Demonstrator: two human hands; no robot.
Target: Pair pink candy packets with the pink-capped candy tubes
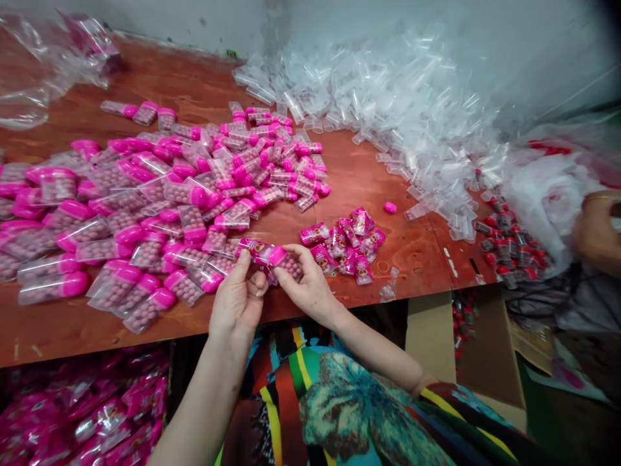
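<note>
My left hand (237, 299) pinches a shiny pink printed wrapper (251, 246) between thumb and fingers, just above the table's front edge. Close against it, my right hand (313, 291) grips a small clear candy bottle (292, 267) with a pink cap, lying tilted and full of pink balls. The wrapper meets the bottle near the cap; whether it goes around it I cannot tell. To the right of my hands lies a small heap of pink printed wrapped pieces (347, 243). A large pile of pink-capped candy bottles (160, 188) spreads out on the left.
Clear tubes (388, 97) are heaped along the wall on the red-brown table (349, 168). A loose pink cap (389, 207) lies nearby. Red-and-dark bottles (517, 243) and another person's hand (599, 226) are at right. Below stand a cardboard box (431, 330) and pink packets (97, 414).
</note>
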